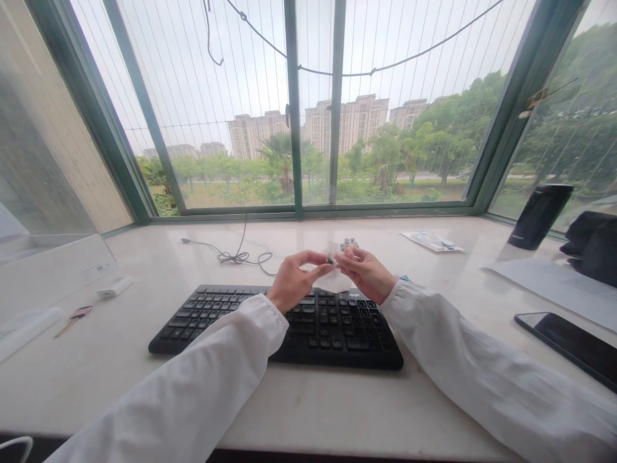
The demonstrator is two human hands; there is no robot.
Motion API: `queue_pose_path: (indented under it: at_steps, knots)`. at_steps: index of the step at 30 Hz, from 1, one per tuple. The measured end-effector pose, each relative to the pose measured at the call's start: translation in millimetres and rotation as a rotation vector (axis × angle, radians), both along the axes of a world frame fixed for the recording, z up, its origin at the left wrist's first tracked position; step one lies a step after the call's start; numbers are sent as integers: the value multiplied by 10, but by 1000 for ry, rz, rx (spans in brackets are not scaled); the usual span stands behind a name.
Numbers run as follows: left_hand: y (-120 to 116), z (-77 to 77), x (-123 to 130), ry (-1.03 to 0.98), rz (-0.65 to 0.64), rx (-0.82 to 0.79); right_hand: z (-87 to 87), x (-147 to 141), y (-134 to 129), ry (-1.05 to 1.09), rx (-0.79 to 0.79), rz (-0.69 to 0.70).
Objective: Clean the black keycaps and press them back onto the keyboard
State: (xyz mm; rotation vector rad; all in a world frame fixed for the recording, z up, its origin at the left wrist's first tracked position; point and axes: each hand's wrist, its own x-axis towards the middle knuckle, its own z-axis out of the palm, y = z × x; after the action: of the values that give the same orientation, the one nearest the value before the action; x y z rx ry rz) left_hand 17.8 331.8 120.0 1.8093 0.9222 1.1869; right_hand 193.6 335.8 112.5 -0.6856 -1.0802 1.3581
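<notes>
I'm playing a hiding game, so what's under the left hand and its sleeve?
The black keyboard shows on both sides of the left hand and its white sleeve, with the pale tabletop nearer the front. Whatever lies directly beneath them is covered, so I can't see it.

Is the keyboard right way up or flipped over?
Right way up: the keyboard shows its rows of keys facing upward.

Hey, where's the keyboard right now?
In the head view, the black keyboard lies centrally on the white tabletop, partly hidden by the left hand and sleeve, with the phone to its right.
</notes>
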Motion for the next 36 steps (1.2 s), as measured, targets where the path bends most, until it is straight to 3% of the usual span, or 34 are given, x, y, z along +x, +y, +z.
queue_pose_path:
  at_steps: [4, 7, 15, 20, 22, 25, 30, 33, 36]
  knots:
    - [-12, -41, -28, 276, 265, 476, -81, -3, 21, -76, -89, 45]
    - [-29, -56, -38, 397, 336, 604, -68, -6, 16, -95, -101, 44]
    - [-53, -43, -19, 388, 367, 612, -76, 15, 42, -151, -99, -50]
    - [-75, 2, -17, 363, 292, 628, -140, 42, 109, -91, -90, -132]
    - [-79, 10, -18, 355, 255, 627, -108, 51, 106, -100, -57, -96]
    - [-80, 12, -20, 344, 202, 604, 14, 82, 71, -271, -55, -11]
    - [-97, -12, -6, 327, 151, 566, 233, 238, -42, -662, 58, -39]
    - [-127, -51, 20, 349, 101, 549, 223, 356, -161, -905, 160, 84]
    - [-152, -109, 48, 428, 37, 546, 136, 427, -275, -1007, 127, 134]
